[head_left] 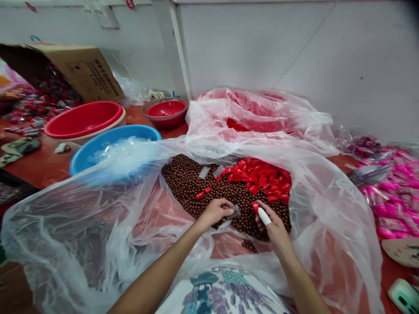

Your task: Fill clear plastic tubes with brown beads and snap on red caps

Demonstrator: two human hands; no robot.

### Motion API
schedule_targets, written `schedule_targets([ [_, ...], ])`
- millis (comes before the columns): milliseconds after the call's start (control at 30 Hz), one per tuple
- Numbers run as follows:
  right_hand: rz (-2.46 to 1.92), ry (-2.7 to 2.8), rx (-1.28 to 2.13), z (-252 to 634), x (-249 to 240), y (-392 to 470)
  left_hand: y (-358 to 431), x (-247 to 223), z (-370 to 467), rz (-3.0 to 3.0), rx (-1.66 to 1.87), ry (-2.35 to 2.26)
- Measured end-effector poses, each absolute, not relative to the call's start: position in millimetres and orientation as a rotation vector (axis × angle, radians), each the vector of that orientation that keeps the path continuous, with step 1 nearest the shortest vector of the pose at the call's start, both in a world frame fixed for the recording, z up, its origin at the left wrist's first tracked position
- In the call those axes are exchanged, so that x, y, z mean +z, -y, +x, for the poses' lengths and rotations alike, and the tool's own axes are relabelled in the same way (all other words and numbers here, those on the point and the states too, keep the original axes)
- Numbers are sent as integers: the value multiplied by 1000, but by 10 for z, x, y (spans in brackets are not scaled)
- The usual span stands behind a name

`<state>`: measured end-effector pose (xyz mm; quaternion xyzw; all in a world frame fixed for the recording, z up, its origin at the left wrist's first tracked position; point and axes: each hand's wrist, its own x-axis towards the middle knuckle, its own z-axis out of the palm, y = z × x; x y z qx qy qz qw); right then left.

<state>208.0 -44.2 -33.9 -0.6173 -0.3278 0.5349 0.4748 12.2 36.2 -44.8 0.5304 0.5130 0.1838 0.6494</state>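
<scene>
My left hand point(218, 213) is closed on a small clear plastic container point(234, 212), low over a heap of round brown beads point(183, 179). My right hand point(273, 222), a white finger cover point(264, 216) on its thumb, pinches a red plastic cap point(255, 207). The two hands are a short way apart. Many more red caps point(265, 179) are piled on the beads at the back right. Two clear containers point(204, 172) and a couple of red caps point(203, 192) lie on the beads beyond my left hand. What the left container holds is too small to tell.
Clear plastic sheeting point(81, 235) surrounds the beads. A blue basin point(77, 159) of clear pieces, a red basin point(119, 114) and a smaller bowl point(181, 117) stand left. Behind is a bag of red pieces point(262, 109); pink packets point(393, 192) lie right. A carton point(85, 72) lies far left.
</scene>
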Motion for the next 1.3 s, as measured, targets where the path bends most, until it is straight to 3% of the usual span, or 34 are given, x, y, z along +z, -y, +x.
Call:
schedule_targets([
  [400, -1679, 1088, 1159, 2032, -433, 413, -404, -427, 242, 1335, 399, -1099],
  [867, -1500, 812, 1306, 2024, -319, 427, -310, -321, 218, 1030, 508, -899],
  [1067, -1554, 1214, 1021, 1970, -152, 483, -195, -264, 231, 873, 511, -873],
  [1300, -1491, 1564, 757, 1956, -135, 539, -92, -160, 252, 1110, 629, -897],
])
